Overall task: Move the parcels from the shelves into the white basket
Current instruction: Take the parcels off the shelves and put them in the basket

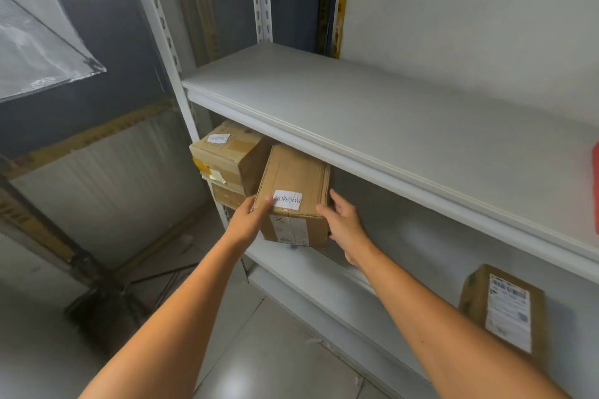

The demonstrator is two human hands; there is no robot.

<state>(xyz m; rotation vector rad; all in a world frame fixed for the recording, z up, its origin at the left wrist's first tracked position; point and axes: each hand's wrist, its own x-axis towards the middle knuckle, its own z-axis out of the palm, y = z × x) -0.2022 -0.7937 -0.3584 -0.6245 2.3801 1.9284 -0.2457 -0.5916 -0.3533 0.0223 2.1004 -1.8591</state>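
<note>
Two stacked cardboard boxes [227, 159] sit just left of the gripped parcel [293, 178] and a little behind it, and the upper one bears a small white sticker. The left hand [249, 220] clasps that parcel's near left corner, with the thumb on top beside its white label [287, 199]. The parcel is plain brown and taped. It lies beneath the upper shelf board [389, 113], its near end jutting past the front edge of the lower shelf [324, 285]; whether its base rests there I cannot tell. The right hand [345, 227] clasps the parcel's right side, fingers along the flank and thumb at the near top edge, so both hands are clamped on it. Well right of the parcel, another parcel [504, 308] with a long printed shipping label lies on the lower shelf. Far right and above, a red object [595, 191] shows at the frame edge.
</note>
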